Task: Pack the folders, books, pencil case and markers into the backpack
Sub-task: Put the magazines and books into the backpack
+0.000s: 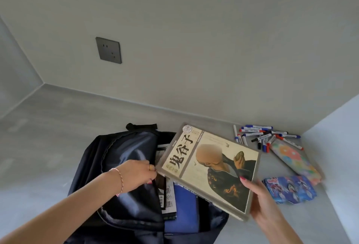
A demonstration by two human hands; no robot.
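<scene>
A dark navy backpack (124, 158) lies open on the grey floor. My left hand (138, 173) grips the edge of its front flap and holds the opening wide. My right hand (260, 199) grips a beige book (211, 166) with black characters and a painted figure, tilted over the opening. Inside the bag I see a blue folder (184, 208) and the edges of other books (167, 195). Several markers (264, 137) lie scattered at the right, with a floral pencil case (295, 160) and a blue printed case (289, 189) beside them.
Walls close in the floor behind and on both sides, forming a narrow corner area. A dark wall socket (108, 50) sits on the back wall. Bare grey floor stretches to the left of the backpack.
</scene>
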